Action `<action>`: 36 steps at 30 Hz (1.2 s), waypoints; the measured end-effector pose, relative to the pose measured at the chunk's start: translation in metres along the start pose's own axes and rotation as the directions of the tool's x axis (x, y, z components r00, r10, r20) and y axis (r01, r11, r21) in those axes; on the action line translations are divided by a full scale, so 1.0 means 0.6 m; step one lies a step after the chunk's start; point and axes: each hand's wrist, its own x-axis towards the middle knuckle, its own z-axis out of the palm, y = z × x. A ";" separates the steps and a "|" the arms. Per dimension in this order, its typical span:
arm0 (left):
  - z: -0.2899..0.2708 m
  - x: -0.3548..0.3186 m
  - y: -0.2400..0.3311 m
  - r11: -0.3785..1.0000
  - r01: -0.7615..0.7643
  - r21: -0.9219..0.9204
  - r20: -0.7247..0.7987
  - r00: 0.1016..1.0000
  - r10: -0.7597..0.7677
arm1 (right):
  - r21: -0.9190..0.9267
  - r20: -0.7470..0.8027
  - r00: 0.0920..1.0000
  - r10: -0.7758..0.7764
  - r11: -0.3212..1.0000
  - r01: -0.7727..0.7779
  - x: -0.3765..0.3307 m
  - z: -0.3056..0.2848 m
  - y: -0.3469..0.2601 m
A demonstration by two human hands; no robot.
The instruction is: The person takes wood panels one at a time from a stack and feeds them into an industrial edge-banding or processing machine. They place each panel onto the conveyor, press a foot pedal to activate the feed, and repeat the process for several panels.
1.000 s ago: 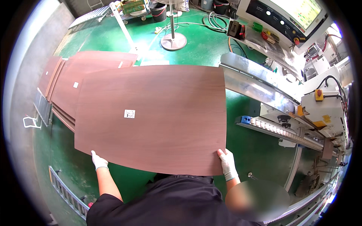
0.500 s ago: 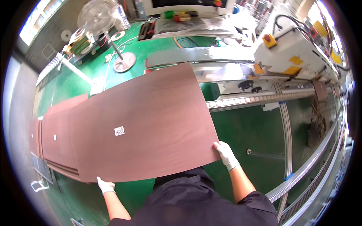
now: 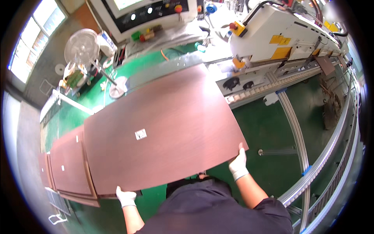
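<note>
my gloved left hand grasps the near left corner of a large reddish-brown wood-grain panel, fingers curled under its edge, while my gloved right hand clamps onto the near right corner, thumb on top. the panel is held flat between both hands, spread across the middle of the scene, its far edge reaching toward the metal feed table of a white machine. a small white sticker sits near the panel's centre. to the left, partly beneath the held panel, lies a stack of matching brown panels on the green floor. on the far left stands a round fan on a pole with a disc base. a control console with coloured buttons sits at the far side. curved metal rails run along the right.
</note>
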 end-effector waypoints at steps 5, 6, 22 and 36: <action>0.110 -0.087 -0.058 0.987 0.148 -0.055 0.145 0.980 -0.138 | 0.175 -0.038 0.998 0.047 0.984 -0.039 0.000 0.060 0.016; 0.108 -0.084 -0.062 0.986 0.161 -0.046 0.181 0.972 -0.150 | 0.202 -0.012 0.999 0.044 0.979 -0.040 0.019 0.053 0.009; 0.065 -0.117 -0.107 0.686 0.171 0.707 0.142 0.916 -0.374 | 0.240 -0.101 0.995 0.006 0.971 0.018 0.042 0.067 -0.128; 0.154 -0.174 -0.258 0.246 -0.125 0.961 0.272 0.586 -0.763 | -0.019 -0.080 0.981 -0.179 0.984 0.178 0.203 -0.067 -0.383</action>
